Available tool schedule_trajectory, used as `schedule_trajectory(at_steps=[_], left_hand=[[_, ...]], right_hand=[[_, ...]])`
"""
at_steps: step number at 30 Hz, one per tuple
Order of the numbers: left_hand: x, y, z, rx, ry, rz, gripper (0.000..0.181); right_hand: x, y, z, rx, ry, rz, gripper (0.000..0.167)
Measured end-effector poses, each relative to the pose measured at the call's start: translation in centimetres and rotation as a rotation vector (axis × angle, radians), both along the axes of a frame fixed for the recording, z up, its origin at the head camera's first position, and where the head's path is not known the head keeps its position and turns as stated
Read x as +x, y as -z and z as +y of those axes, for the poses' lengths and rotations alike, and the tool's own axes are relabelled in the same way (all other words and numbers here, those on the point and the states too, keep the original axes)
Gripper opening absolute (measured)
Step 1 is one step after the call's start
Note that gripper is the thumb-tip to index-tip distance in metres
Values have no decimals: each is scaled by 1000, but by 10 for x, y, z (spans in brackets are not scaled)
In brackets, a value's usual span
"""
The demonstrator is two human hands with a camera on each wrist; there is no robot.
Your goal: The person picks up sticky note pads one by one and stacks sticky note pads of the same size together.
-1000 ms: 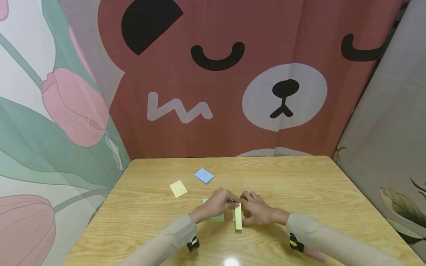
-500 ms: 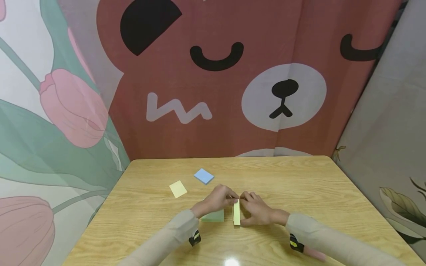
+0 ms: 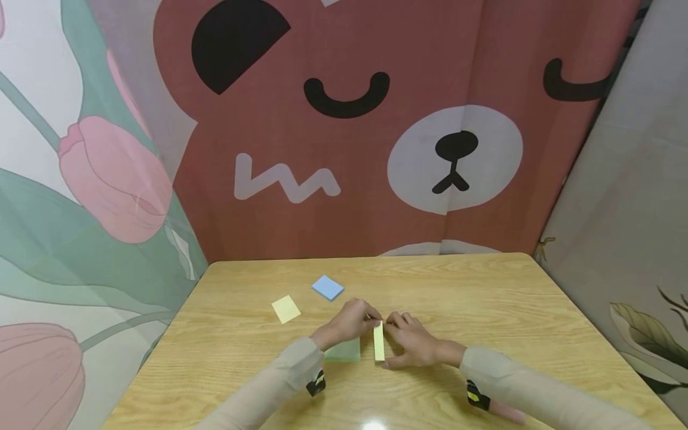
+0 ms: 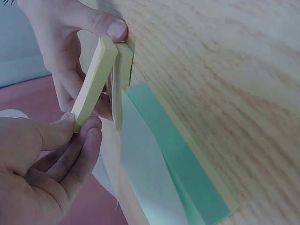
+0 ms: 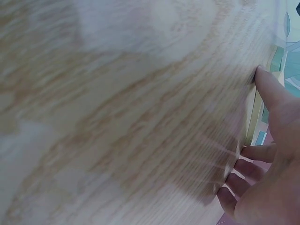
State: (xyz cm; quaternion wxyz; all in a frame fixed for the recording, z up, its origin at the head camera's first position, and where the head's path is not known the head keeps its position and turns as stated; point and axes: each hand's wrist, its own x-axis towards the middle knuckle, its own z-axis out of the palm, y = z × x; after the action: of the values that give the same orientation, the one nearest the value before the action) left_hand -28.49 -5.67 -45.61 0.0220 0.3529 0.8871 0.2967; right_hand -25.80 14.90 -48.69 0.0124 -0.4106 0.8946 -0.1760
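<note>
A yellow sticky note pad (image 3: 378,343) stands on edge near the table's front, its far end pinched between the thumb and fingers of my left hand (image 3: 350,318). In the left wrist view a second yellow sticky note pad (image 4: 123,77) sits on the tabletop right beside it. My right hand (image 3: 416,345) spans that second pad, thumb at the near end and fingers at the far end; the right wrist view shows only a strip of it (image 5: 254,115). Left of both lies a green sticky note pad (image 4: 180,150) with yellow beneath and its pale top sheet lifted, partly hidden by my left hand in the head view.
A blue sticky note pad (image 3: 328,287) and a yellow square note (image 3: 286,309) lie farther back on the wooden table (image 3: 457,292). Something pink (image 3: 507,412) shows beneath my right sleeve. A printed curtain (image 3: 322,227) hangs behind the table's far edge.
The pinched yellow pad has come down toward the second pad, its near end lower and closer to the table. My right hand has hardly moved; the head view has tilted slightly.
</note>
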Motion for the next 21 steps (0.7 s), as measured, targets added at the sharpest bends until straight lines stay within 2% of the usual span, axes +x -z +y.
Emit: schedule_trajectory(at_steps=[8,15,21], left_hand=[[-1,6,0,-27,-23,67,12],[-1,12,5,-23,-46,53,13],[1,12,8,-30,-56,58,12]], right_hand=[[0,-1,-1,34,8,-58,82],[0,1,-1,27,9,-45,81],[-2,4,0,17,2,-42,82]])
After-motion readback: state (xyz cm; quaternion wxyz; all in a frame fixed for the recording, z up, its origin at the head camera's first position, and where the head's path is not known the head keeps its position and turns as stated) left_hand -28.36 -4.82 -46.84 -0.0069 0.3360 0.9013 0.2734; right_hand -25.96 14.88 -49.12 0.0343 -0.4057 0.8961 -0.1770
